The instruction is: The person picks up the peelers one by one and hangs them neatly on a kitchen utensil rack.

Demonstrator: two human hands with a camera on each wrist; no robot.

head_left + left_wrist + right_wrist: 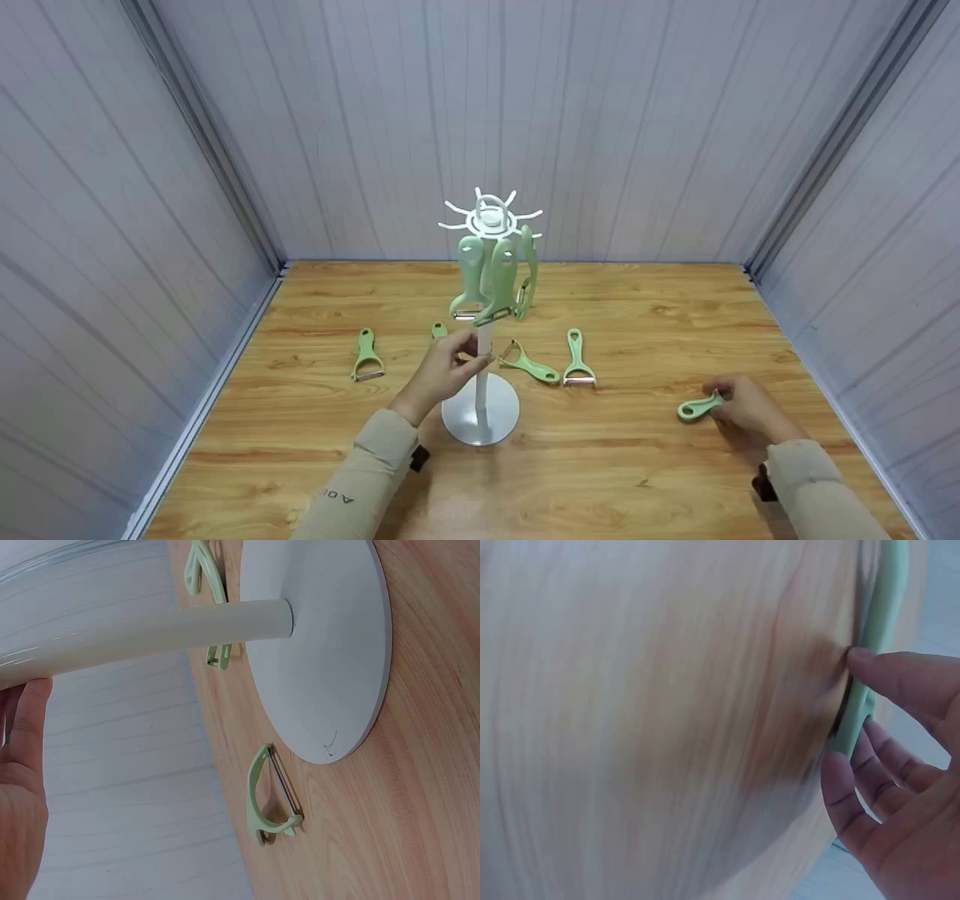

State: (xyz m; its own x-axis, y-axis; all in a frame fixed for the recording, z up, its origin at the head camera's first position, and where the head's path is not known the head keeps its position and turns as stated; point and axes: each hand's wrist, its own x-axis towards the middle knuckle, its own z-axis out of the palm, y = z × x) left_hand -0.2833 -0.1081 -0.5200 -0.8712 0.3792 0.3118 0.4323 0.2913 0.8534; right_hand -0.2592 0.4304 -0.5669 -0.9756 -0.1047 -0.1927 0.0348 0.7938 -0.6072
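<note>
A white display stand (pixel 481 390) with a round base and a ring of hooks at its top rises from the table. Three light-green peelers (pixel 503 274) hang from its front and right hooks, blades down. My left hand (pixel 442 371) holds the pole (pixel 172 628) below them, thumb and fingers on either side. Far to the right, my right hand (pixel 750 411) pinches another green peeler (pixel 696 408) by its head end, the holed handle pointing left. The right wrist view shows the thumb and fingers on this peeler (pixel 885 607), low over the wood; its blade is hidden.
Several more green peelers lie around the stand: one at left (pixel 366 352), one partly behind my left hand (pixel 439 329), and two right of the pole, one slanted (pixel 536 369) and one straight (pixel 575 349). Pale panel walls (pixel 637 135) enclose the wooden table (pixel 600 480).
</note>
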